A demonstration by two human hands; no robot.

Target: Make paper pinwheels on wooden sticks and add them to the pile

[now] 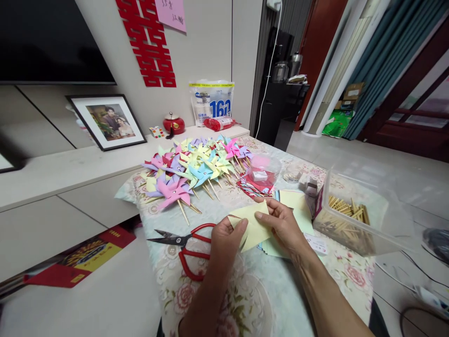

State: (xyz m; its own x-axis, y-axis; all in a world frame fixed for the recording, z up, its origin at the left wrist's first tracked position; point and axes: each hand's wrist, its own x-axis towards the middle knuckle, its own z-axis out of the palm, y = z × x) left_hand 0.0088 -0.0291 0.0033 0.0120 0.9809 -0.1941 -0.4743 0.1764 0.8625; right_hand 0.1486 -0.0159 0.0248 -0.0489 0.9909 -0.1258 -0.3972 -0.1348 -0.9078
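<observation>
Between my two hands is a pale yellow sheet of paper (255, 225) with cut slits running in from its corners. My left hand (227, 238) pinches its left side between thumb and fingers. On the upper right part, my right hand (280, 219) grips with the thumb on top and fingers behind. Red-handled scissors (184, 241) lie with blades parted, left of my left hand. Under and behind the held sheet rests a stack of coloured paper (300, 208), partly hidden by my right hand. Farther back lies a pile of paper pinwheels (174, 191) on wooden sticks.
A clear plastic box (345, 234) of short wooden sticks stands at the right. Near the table's middle are a round clear container (264, 164) and red patterned papers (257, 186). A low cabinet (87, 166) borders the flowered tablecloth (252, 290); cables (403, 276) lie on the floor.
</observation>
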